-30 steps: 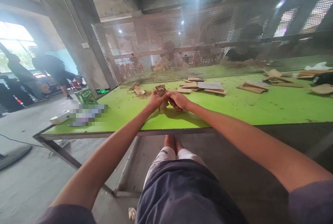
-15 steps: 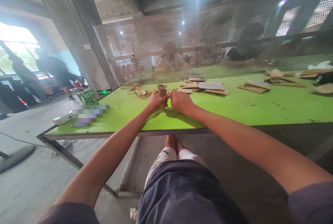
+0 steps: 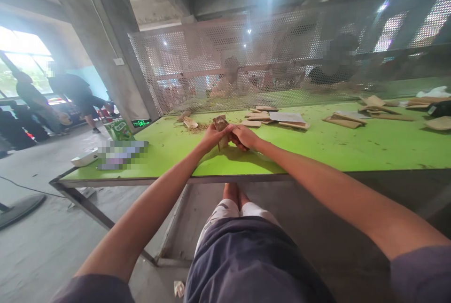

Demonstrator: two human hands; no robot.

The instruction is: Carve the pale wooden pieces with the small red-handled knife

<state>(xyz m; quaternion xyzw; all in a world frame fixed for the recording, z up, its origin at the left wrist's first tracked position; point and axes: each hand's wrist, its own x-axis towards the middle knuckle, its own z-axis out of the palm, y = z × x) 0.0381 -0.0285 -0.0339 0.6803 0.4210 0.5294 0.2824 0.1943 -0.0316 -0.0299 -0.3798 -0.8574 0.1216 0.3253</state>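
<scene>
My left hand (image 3: 211, 137) is gripping a brown piece (image 3: 220, 123), and my right hand (image 3: 248, 136) is curling in at the piece's right side, meeting the left one there. Whether the right is gripping anything, I cannot tell from this feed. The piece is sitting over the worktop (image 3: 169, 155), lying just right of the left palm and left of the right hand, with the left being the nearer.

Its long axis is running roughly upright, one end pointing up above the fingers, the other pointing down; I'm not making out whether that end is touching the worktop.

Beyond the piece and to its left, crumbs (image 3: 200, 128) are lying scattered; beyond it to the right, a white sheet (image 3: 287, 117) is resting. Well left of the piece, a green box (image 3: 120, 130) is standing.
</scene>
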